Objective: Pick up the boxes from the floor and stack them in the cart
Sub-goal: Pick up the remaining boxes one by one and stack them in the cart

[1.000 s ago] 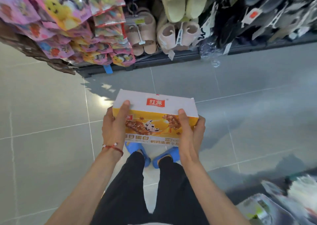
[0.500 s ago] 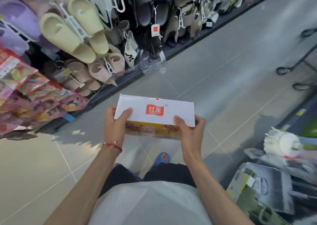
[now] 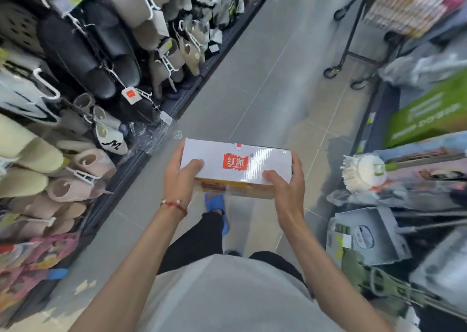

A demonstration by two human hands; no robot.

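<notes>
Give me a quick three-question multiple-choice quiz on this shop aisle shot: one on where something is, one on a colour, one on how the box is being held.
1. Where are the hanging slippers?
A) on the person's right
B) on the person's left
C) inside a cart

2. What colour is the logo on the white top of the box?
A) green
B) purple
C) red

3. How is the box held?
A) by the left hand and right hand together, off the floor
B) by one hand only
C) by no hand, lying on the tiles

Answers:
1 B: the slipper rack fills the left side of the view.
2 C: the logo is a red patch with white characters.
3 A: a thumb lies on the top at each end, and the tiles show well below the box.
</notes>
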